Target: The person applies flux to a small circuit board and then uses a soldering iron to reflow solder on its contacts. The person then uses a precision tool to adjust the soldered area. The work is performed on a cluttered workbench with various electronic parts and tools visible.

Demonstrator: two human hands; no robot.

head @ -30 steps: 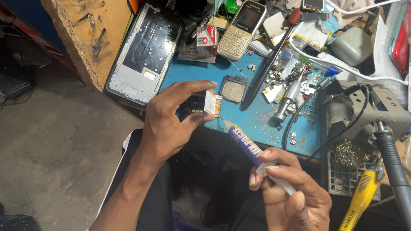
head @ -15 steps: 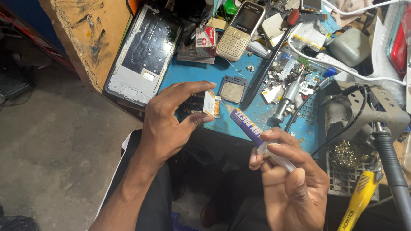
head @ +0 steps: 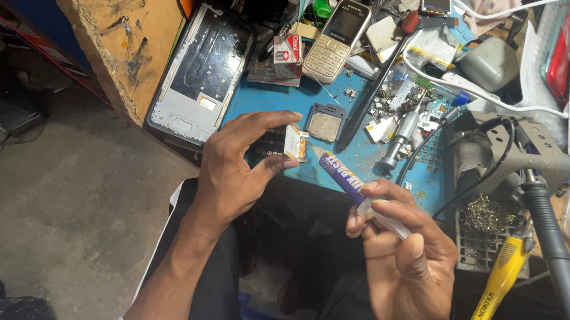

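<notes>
The left hand (head: 242, 167) pinches a small white part (head: 292, 143) between thumb and forefinger, holding it just above the near edge of the blue mat (head: 364, 155); a dark board (head: 267, 142) sits in the same grip, mostly hidden behind the fingers. The right hand (head: 404, 253) is closed around a syringe (head: 350, 180) with a purple label, fingers wrapped on the clear barrel and thumb along its side. The syringe slants up and left, and its tip points at the white part, very close to it; whether they touch cannot be told. Both hands hang over the person's lap, in front of the bench. On the mat just beyond the part lies a small square frame (head: 325, 122), and beside that a black tool (head: 378, 86) runs diagonally up the mat. A keypad phone (head: 337, 41) lies face up farther back, and a phone chassis (head: 201, 76) rests at the left edge of the mat, against a wooden board (head: 125, 31). To the right stand a metal holder (head: 506, 157) and a tray of brass wool (head: 489, 222); a yellow-handled iron (head: 498, 291) hangs below it, near the right hand.
</notes>
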